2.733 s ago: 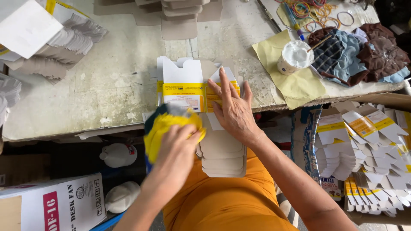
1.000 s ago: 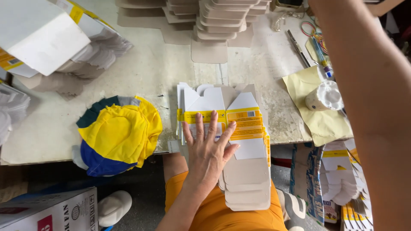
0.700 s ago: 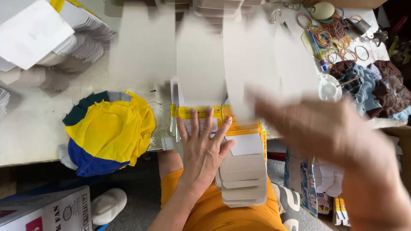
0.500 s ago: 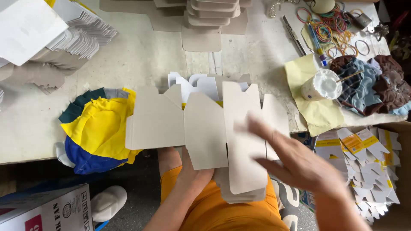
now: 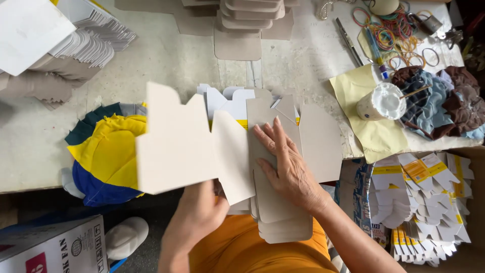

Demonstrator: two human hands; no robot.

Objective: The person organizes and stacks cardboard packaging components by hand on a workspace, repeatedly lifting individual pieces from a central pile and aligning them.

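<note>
While the left hand (image 5: 194, 217) pinches the flat grey die-cut carton blank (image 5: 182, 144) and right hand (image 5: 285, 162) presses fingers spread, uneven pressure could crease the folds.

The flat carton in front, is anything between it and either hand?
Nothing visible. The right hand lies flat on the carton blank, pressing it to the stack; the left hand grips its lower edge from beneath.

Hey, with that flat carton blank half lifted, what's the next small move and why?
Probably fold the raised panel over. The left hand lifts the grey carton blank from below, while the right hand lies flat on its other half, pinning it to the stack.
</note>
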